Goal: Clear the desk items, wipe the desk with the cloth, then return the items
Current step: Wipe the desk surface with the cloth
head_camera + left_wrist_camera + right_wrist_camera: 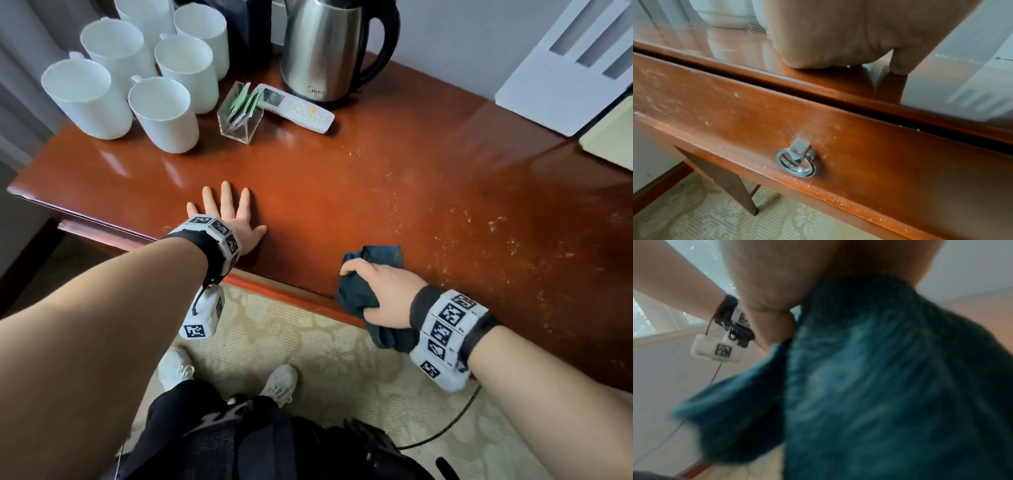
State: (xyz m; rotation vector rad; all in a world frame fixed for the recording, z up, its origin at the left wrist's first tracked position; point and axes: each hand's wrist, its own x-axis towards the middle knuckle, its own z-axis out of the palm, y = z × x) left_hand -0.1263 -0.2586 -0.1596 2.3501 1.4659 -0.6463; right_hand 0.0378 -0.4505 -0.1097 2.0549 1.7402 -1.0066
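On the tabletop (pixel 342 192): six white mugs (pixel 163 114) (bunched at the back left corner), one steel kettle (pixel 322 51), one remote control (pixel 294 108), one clear packet holder (pixel 239 118), one dark cloth (pixel 370 294), two hands (pixel 229 219)

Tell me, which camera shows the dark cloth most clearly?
The head view: the cloth appears whole, bunched in the right hand at the desk's front edge. The right wrist view shows it only as a close blur. The left wrist view misses it.
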